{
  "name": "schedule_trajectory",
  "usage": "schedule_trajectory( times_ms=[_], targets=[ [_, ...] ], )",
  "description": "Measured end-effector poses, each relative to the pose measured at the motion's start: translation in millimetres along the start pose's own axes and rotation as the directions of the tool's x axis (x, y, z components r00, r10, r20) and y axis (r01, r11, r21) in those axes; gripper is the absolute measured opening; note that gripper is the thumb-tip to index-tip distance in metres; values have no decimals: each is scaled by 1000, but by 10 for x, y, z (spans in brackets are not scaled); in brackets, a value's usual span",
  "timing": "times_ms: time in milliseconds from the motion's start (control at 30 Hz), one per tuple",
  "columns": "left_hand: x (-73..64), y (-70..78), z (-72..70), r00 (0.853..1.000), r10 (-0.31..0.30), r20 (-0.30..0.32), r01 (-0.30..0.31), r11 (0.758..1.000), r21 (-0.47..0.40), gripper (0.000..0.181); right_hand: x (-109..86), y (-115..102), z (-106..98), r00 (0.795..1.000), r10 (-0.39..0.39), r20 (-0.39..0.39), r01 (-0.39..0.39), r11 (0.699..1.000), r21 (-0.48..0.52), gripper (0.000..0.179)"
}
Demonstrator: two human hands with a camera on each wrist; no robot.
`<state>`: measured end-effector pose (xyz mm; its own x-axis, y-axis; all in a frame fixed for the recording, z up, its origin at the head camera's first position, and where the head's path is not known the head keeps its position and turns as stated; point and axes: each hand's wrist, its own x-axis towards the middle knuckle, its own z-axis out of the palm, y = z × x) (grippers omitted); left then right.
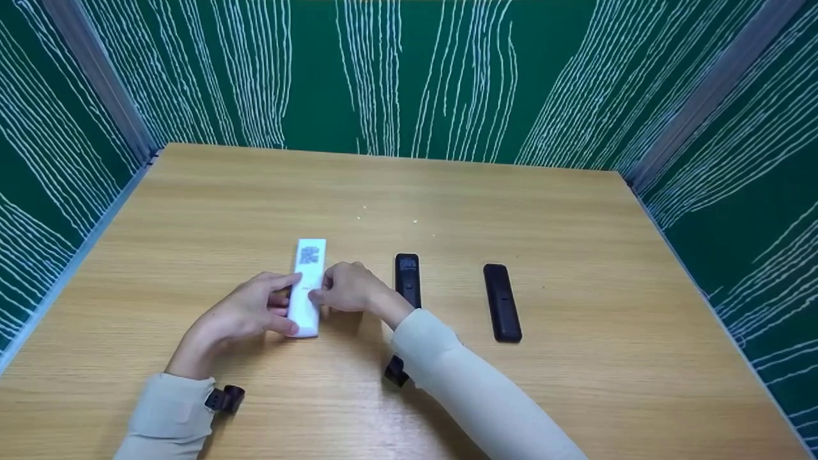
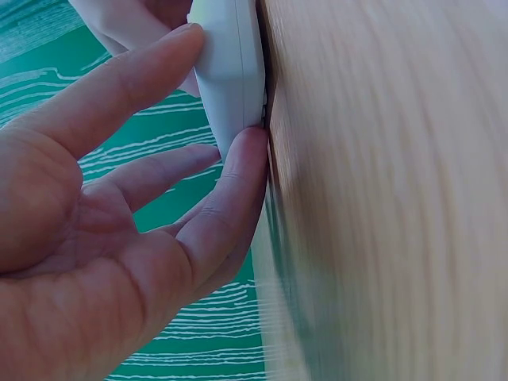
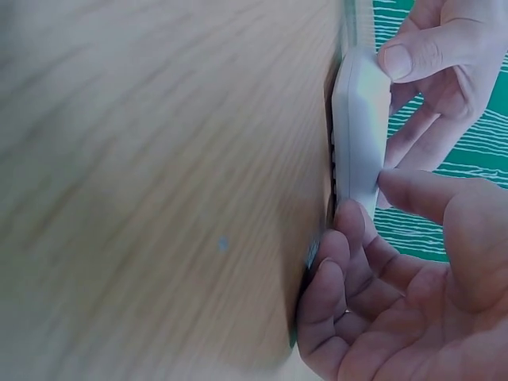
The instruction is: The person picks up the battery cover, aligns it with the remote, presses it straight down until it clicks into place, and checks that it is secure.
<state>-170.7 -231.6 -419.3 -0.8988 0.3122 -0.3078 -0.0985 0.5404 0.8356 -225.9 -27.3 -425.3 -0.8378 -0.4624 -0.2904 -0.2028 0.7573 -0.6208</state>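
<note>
A white remote control [image 1: 310,268] with a QR code printed on its upward side lies at the left of centre on the table. My left hand [image 1: 250,308] holds it along the left edge, the thumb near its close end. From the other side my right hand [image 1: 353,286] pinches its right edge, thumb on top and the other fingers curled at the side. Both wrist views show the remote low over the wood, and small bumps stick out along its underside in the right wrist view. Fingertips of the left hand [image 2: 119,206] reach under its end.
A black remote control [image 1: 408,275] lies right of my hands, partly hidden by my right forearm. Another black remote [image 1: 503,302] lies farther right. Small white crumbs dot the wooden table [image 1: 511,211] beyond. Green walls with white lines [image 1: 441,76] enclose the back and sides.
</note>
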Motion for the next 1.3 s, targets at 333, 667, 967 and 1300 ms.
schedule_trajectory(
  times_ms=[333, 667, 967, 1300],
  targets=[
    [-16, -10, 6, 999, 53, -2, -53, 998, -17, 91, -67, -21, 7, 999, -26, 21, 27, 999, -43, 26],
    [-23, -3, 11, 999, 40, -5, -40, 999, -18, 94, -115, -22, 34, 999, -32, 37, 34, 998, -47, 25],
    [-11, -7, 2, 1000, 21, -12, -22, 1000, -13, 93, -128, -36, 61, 999, -13, 34, 15, 999, -48, 25],
    [0, -4, 11, 1000, 29, -4, -29, 1000, -7, 93, -108, -42, 46, 999, -35, -7, 34, 996, -82, 25]
  ],
)
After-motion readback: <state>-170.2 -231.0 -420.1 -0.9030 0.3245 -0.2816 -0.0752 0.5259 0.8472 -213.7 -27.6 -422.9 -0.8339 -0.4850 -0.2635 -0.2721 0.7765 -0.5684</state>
